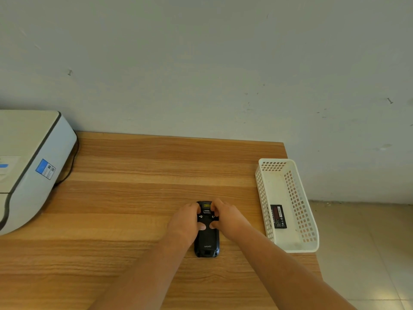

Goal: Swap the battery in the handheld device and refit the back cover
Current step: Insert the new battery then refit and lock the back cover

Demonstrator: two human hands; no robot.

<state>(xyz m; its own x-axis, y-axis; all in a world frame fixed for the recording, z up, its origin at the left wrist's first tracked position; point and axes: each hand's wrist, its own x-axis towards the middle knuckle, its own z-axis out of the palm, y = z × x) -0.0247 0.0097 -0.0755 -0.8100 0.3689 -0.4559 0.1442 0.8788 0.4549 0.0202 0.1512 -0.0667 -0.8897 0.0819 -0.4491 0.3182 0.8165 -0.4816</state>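
Note:
A black handheld device (207, 240) lies face down on the wooden table (134, 198), its back cover on and its scanner window at the far end. My left hand (186, 221) grips its upper left side, thumb pressing on the back cover. My right hand (226, 218) grips the upper right side, thumb also on the cover. A black battery (278, 216) with a red label lies flat inside the white perforated basket (307, 220) to the right.
A white and grey printer (29, 166) with a black cable stands at the table's left. The basket overhangs the table's right edge, beyond which is tiled floor. A plain wall runs behind the table.

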